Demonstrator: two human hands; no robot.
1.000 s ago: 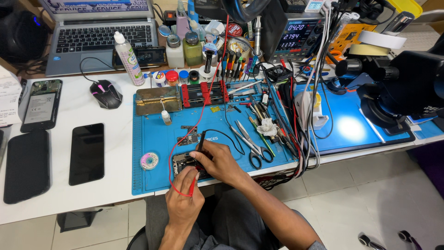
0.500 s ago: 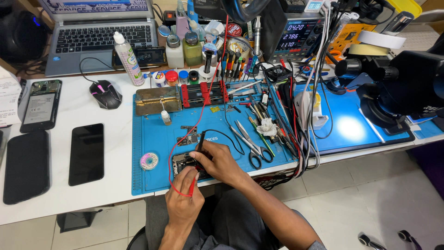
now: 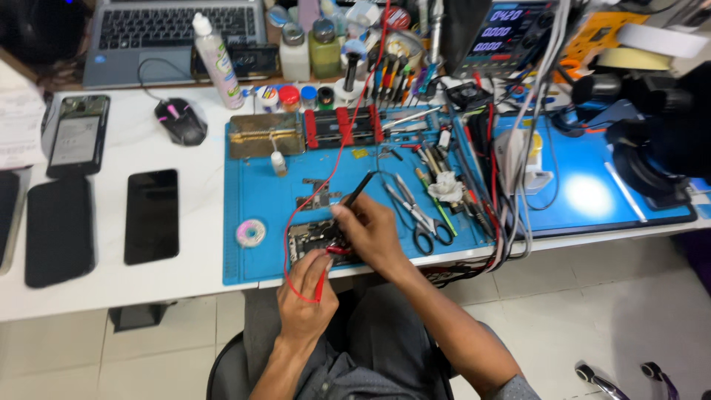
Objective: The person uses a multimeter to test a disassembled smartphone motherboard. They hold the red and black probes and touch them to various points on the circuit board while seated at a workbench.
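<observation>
I see my left hand (image 3: 305,296) pinching a red probe (image 3: 324,275), my right hand (image 3: 372,235) pinching a black probe (image 3: 358,191), both tips on the circuit board (image 3: 311,237) under my fingers. Blue mat (image 3: 259,200) beyond on a white table (image 3: 192,155); white squeeze bottle (image 3: 215,52) farther back.

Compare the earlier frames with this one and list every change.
No visible change. The left hand still holds the red probe and the right hand the black probe, both over the small circuit board on the blue work mat. The phones, tools and bottles stayed put.
</observation>
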